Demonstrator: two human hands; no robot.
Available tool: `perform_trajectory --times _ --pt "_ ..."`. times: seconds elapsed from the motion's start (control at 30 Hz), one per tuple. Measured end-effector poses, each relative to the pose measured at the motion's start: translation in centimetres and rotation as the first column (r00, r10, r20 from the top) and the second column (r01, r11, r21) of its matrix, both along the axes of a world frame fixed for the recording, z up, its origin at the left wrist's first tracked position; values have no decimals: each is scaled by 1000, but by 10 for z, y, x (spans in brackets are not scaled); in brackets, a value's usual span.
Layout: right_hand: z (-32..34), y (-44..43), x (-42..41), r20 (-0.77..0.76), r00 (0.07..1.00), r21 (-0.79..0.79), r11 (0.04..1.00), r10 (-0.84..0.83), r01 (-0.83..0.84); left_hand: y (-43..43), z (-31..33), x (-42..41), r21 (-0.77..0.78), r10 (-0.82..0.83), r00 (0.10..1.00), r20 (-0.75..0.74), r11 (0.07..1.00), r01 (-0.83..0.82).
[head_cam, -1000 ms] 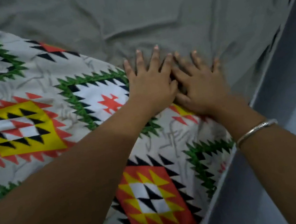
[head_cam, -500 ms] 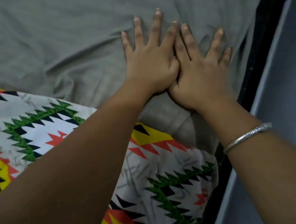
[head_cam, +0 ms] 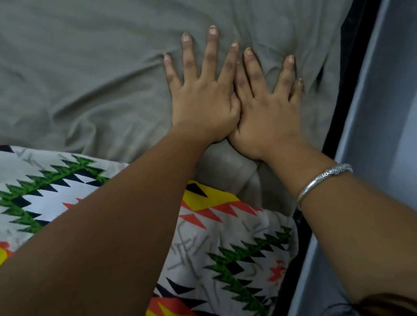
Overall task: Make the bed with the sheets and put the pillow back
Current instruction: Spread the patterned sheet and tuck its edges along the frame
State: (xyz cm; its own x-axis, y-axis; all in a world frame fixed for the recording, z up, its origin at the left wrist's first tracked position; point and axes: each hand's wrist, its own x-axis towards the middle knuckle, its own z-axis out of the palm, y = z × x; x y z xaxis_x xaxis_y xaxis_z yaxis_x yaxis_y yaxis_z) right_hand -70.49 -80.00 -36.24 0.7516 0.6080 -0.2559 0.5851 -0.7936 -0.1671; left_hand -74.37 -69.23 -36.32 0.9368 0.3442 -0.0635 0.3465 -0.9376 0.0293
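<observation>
Head view: the grey sheet [head_cam: 76, 55] fills the upper part of the frame, creased, with wide open cloth to the left and ahead of the hands. The patterned cover [head_cam: 230, 250] lies nearer the person, its edge running diagonally under both forearms. To the right the sheet ends at a dark gap [head_cam: 362, 32] alongside a pale grey panel [head_cam: 397, 100], so room is tight there.

The left hand [head_cam: 202, 107] and right hand [head_cam: 268, 112] lie flat on the grey sheet, side by side and touching, fingers straight and spread, gripping nothing. A silver bracelet [head_cam: 323, 180] circles the right wrist.

A second ago both palms rested on the patterned cover's edge; they now lie past it on plain grey cloth.
</observation>
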Motion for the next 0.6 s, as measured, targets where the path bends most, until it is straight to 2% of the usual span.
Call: perform_trajectory --times 0.3,0.6 --pt "0 7 6 -84 996 -99 995 12 -21 2 -6 6 -27 -16 995 -102 1000 13" --pt "-1 8 9 -157 988 -84 996 13 -26 4 -3 8 -34 -25 987 -158 999 20"
